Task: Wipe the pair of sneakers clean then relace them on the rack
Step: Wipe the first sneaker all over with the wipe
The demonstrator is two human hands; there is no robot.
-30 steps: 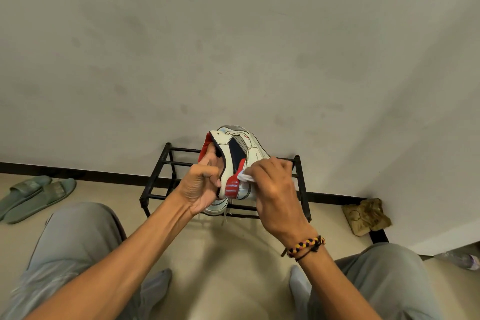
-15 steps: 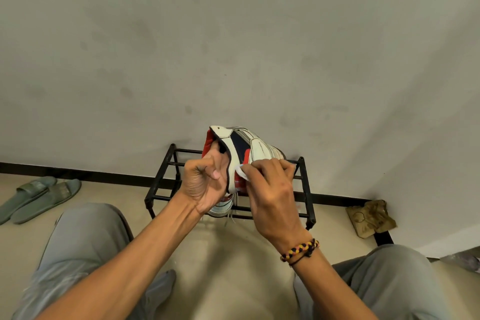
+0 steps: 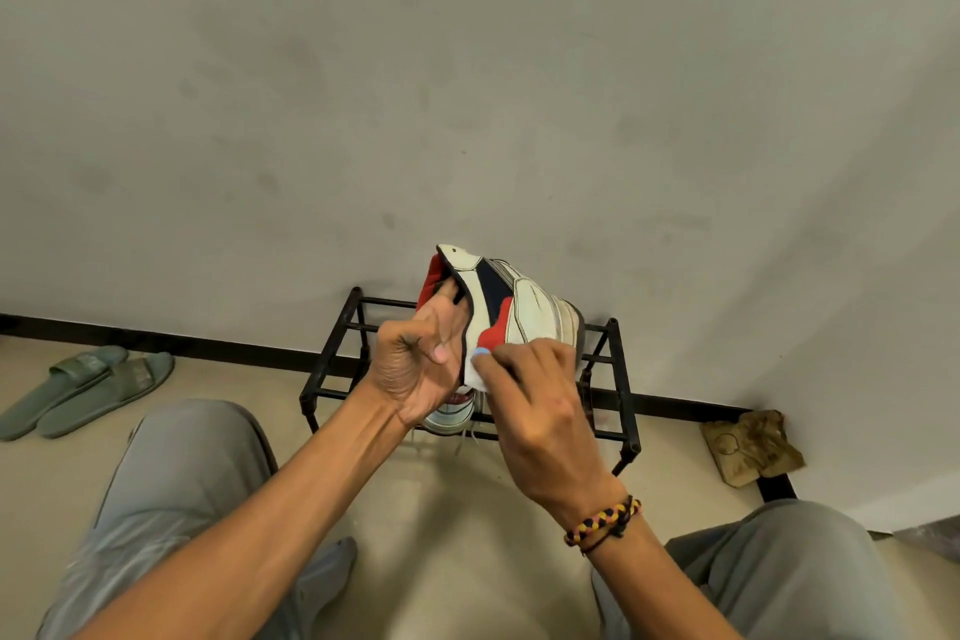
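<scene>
Fingers of the left hand (image 3: 423,364) are hooked inside the collar of the white, navy and red sneaker (image 3: 511,314), thumb curled outside, holding it up in the air above the black metal rack (image 3: 343,369). Right hand (image 3: 540,405) comes in against the shoe's side, fingers curled and pinching a small white wipe (image 3: 477,374) flat to the upper near the red panel. A braided bracelet (image 3: 605,525) sits on that wrist. Down on the rack's front rail, the second sneaker (image 3: 449,413) peeks out beneath the hands, its lace hanging over the front edge. Off by the wall at the left of the floor lies a pair of green slides (image 3: 85,390); at the right, against the wall, a crumpled brown rag (image 3: 750,444).
</scene>
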